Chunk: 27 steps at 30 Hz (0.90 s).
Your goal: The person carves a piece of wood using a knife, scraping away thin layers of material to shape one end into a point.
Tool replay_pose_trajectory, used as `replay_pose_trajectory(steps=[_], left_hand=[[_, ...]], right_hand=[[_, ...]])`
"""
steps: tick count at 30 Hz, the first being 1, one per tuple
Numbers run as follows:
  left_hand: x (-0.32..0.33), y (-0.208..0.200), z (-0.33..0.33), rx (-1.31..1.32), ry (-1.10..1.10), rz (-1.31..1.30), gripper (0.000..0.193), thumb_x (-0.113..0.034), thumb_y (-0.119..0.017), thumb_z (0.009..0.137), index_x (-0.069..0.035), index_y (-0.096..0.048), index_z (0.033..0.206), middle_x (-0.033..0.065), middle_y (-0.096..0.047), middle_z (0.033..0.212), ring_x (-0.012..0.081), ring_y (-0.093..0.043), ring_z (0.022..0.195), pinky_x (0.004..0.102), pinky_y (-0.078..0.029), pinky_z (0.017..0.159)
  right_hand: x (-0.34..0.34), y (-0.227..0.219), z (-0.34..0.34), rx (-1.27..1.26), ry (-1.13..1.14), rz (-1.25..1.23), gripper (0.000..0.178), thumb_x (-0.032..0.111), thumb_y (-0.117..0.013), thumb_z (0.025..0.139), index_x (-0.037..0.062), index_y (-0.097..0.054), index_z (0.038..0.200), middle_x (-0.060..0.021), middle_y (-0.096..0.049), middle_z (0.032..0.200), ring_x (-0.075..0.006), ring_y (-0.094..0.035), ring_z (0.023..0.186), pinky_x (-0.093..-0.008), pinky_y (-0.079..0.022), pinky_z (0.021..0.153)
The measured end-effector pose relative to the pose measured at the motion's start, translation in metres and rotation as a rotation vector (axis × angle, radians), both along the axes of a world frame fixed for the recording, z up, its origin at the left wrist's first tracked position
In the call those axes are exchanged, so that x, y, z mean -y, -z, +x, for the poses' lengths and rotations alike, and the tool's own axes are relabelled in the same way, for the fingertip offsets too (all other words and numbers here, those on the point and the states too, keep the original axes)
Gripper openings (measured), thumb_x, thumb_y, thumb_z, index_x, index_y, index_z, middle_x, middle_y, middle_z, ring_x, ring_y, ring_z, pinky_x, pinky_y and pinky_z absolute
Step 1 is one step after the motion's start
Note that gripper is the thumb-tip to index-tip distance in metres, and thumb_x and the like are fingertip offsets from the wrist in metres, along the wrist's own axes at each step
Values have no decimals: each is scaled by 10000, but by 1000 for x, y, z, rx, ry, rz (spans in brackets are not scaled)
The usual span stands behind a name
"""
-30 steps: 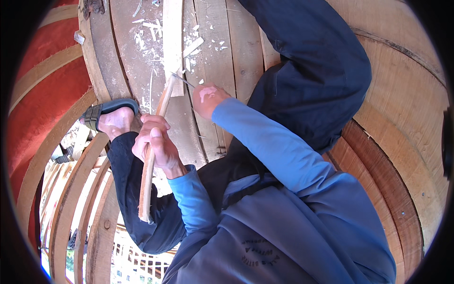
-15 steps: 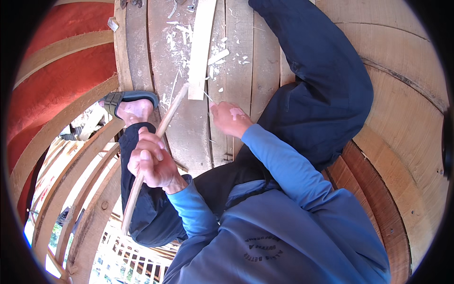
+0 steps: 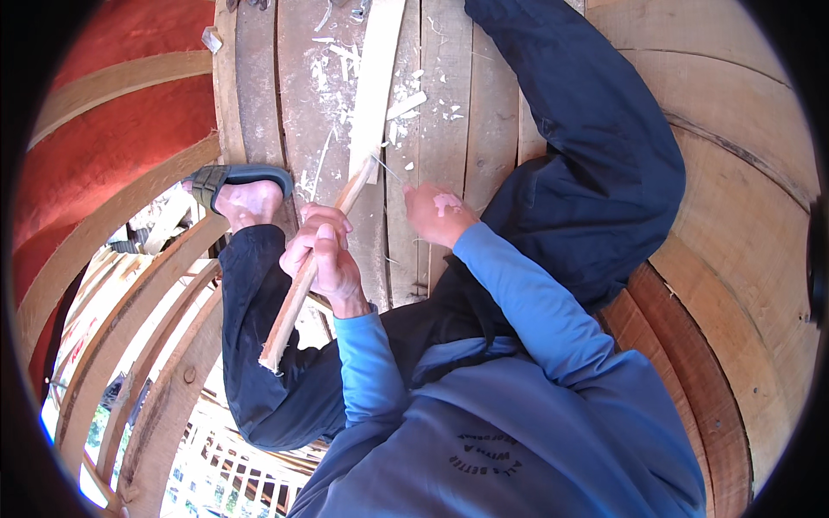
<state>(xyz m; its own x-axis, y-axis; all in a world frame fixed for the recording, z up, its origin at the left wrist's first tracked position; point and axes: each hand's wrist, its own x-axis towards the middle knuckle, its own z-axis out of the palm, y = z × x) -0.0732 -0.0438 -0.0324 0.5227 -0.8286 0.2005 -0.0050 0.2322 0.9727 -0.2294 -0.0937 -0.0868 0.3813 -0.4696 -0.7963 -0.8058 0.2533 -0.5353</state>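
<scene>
My left hand is closed around a slim wooden stick, which slants from near my left thigh up toward a pale board. My right hand is closed on a knife with a thin blade; its handle is hidden in the fist. The blade points up and left, and its end meets the far tip of the stick. That tip lies over the near end of the pale flat board on the planks.
Wood shavings litter the plank floor around the board. My sandalled left foot and bent right leg flank it. Curved wooden ribs with gaps stand left, red sheeting behind them; planked wall rises right.
My left hand and the stick have shifted right and slightly up, with the stick's tip now over the board's end. My right hand has moved slightly right, and more blade shows.
</scene>
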Motion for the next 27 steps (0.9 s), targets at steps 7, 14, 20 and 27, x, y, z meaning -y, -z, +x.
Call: replay_pose_trajectory(steps=[7,14,20,27], left_hand=[[-10,7,-4,22,-5,57,300,-72,-671,848,-70,-505,598,40,-539,544,195,-570,585,422,-364,985],[-12,3,-10,-5,-27,83,312,-108,-700,849,-78,-512,602,34,-552,551,194,-571,583,416,-370,950],[-8,7,-5,37,13,51,313,-82,-664,862,-74,-489,602,40,-545,555,198,-570,602,419,-363,983],[-6,6,-1,30,27,58,310,-93,-642,894,-83,-469,637,43,-519,591,181,-509,620,422,-378,988]], right_hand=[[4,-7,5,-84,36,63,412,249,-426,1069,-23,-733,1028,-300,-712,1079,-488,-681,1060,-519,-549,947],[-19,14,5,-89,-61,0,342,223,-481,1042,-8,-732,1068,-273,-707,1141,-458,-683,1104,-516,-556,942],[1,8,20,-103,28,-3,347,221,-470,1043,-1,-731,1091,-271,-706,1131,-466,-680,1094,-506,-547,967],[4,0,24,-171,77,18,417,262,-413,1082,-21,-719,1082,-321,-677,1153,-508,-662,1083,-534,-533,977]])
